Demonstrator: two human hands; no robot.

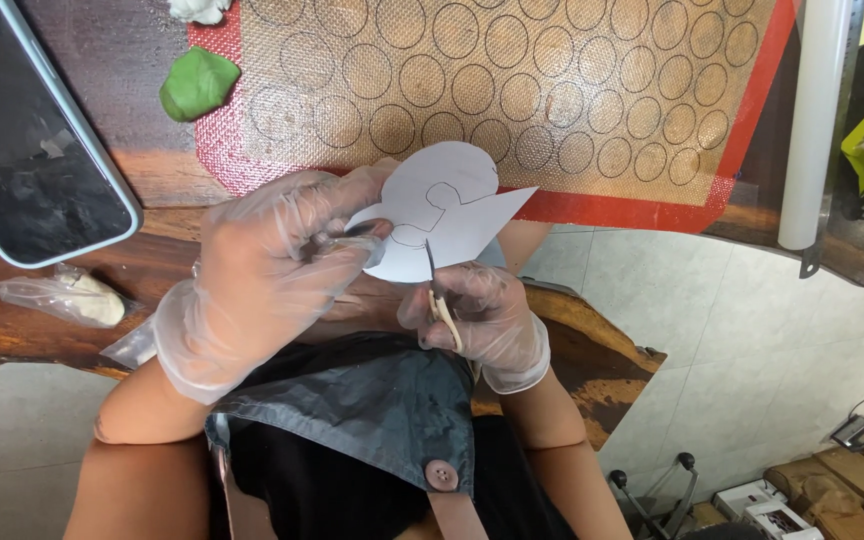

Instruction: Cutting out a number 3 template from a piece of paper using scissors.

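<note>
Gloved left hand (262, 270) pinching paper cutout (442, 205); right hand (477, 320) gripping scissors (439, 300)

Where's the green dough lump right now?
In the head view the green dough sits upper left on the wooden table, touching the baking mat's left edge, just right of the phone.

Colours and patterns
White paper cutout (442, 205) with pencil outlines; tan baking mat (512, 90), red border, circle grid; green dough lump (198, 84); dark brown tabletop (12, 310).
</note>
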